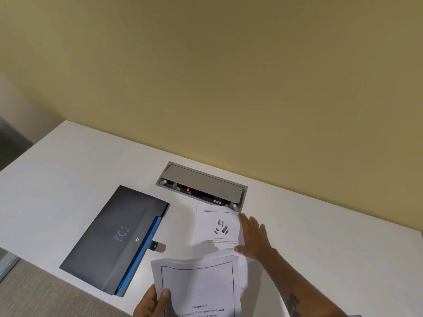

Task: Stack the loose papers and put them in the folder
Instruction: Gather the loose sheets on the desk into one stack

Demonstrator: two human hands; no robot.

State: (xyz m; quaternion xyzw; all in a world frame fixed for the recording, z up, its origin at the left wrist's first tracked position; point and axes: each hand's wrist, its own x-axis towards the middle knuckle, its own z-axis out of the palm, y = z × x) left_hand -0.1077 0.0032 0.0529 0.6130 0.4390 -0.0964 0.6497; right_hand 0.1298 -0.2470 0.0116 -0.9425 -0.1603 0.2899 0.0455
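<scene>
A dark grey folder (114,239) with a blue inner edge and a snap tab lies shut on the white desk (68,168), left of centre. My left hand (152,304) pinches a printed sheet (199,287) with a framed "Chapter" title, lifted above the desk's near edge. A second sheet (215,227) with a small picture lies flat beyond it. My right hand (253,236) rests flat on that sheet's right edge, fingers spread, thumb near its lower corner. Whether it grips the paper is unclear.
A grey cable box (201,181) with a hinged lid is set into the desk just behind the flat sheet, against the yellow wall. The desk's left corner and near edge drop off to a carpeted floor (34,294).
</scene>
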